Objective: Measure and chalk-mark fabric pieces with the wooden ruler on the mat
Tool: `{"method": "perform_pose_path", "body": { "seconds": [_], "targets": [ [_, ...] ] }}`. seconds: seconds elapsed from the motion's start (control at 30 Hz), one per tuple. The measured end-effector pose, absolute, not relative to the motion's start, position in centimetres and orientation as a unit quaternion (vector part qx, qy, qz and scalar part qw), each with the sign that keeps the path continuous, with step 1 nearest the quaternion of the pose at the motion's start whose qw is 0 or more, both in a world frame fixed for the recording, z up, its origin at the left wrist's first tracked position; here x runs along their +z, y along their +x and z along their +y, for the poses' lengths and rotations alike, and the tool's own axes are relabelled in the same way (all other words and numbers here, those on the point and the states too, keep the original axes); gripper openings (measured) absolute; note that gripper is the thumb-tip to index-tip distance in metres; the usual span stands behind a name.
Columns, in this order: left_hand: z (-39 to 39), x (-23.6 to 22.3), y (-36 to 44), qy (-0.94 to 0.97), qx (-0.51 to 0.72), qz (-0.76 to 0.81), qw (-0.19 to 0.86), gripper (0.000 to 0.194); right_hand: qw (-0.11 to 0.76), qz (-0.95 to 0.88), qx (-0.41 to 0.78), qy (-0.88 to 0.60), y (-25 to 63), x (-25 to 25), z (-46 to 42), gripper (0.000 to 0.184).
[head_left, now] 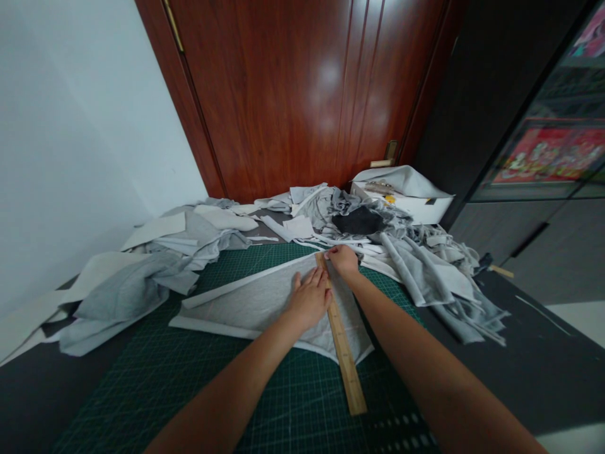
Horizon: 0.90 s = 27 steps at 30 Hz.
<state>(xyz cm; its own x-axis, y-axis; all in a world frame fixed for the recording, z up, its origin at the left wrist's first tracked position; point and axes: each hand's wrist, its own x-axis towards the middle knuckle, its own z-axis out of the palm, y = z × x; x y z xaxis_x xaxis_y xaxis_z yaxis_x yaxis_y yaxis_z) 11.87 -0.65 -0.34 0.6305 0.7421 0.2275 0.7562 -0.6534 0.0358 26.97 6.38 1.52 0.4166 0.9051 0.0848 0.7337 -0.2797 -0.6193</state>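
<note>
A piece of light grey fabric [255, 296] with pale edges lies flat on a green gridded cutting mat [189, 391]. Across its right part runs a wooden ruler [341, 340], its near end reaching past the fabric onto the mat. My left hand [312, 296] rests with fingers spread over the fabric and the ruler's upper part. At the ruler's far end, my right hand [344, 260] has its fingers pinched together by the fabric edge. Whatever sits between those fingertips is too small to make out.
Heaped grey and white fabric pieces [142, 277] lie left of the mat, with more [425, 265] on the right. A white box [425, 205] stands at the back right before a brown door [283, 94]. A dark cabinet [534, 239] is at the right.
</note>
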Motion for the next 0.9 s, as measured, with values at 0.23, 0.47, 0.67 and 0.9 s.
{"method": "perform_pose_path", "body": {
  "seconds": [0.23, 0.47, 0.67, 0.9],
  "targets": [
    [-0.7, -0.2, 11.9, -0.901, -0.108, -0.418, 0.032, 0.048, 0.287, -0.535, 0.127, -0.784, 26.7, 1.8, 5.9, 0.021],
    [-0.7, -0.2, 11.9, -0.901, -0.115, -0.418, 0.036, 0.048, 0.279, -0.555, 0.115, -0.775, 26.7, 1.6, 5.4, 0.020],
    [-0.7, -0.4, 11.9, -0.900, -0.119, -0.419, 0.039, 0.048, 0.273, -0.569, 0.121, -0.766, 27.1, 1.4, 4.7, 0.016],
    [-0.7, -0.2, 11.9, -0.900, -0.118, -0.419, 0.033, 0.049, 0.270, -0.584, 0.136, -0.753, 27.3, 1.3, 3.1, 0.014]
  ]
}}
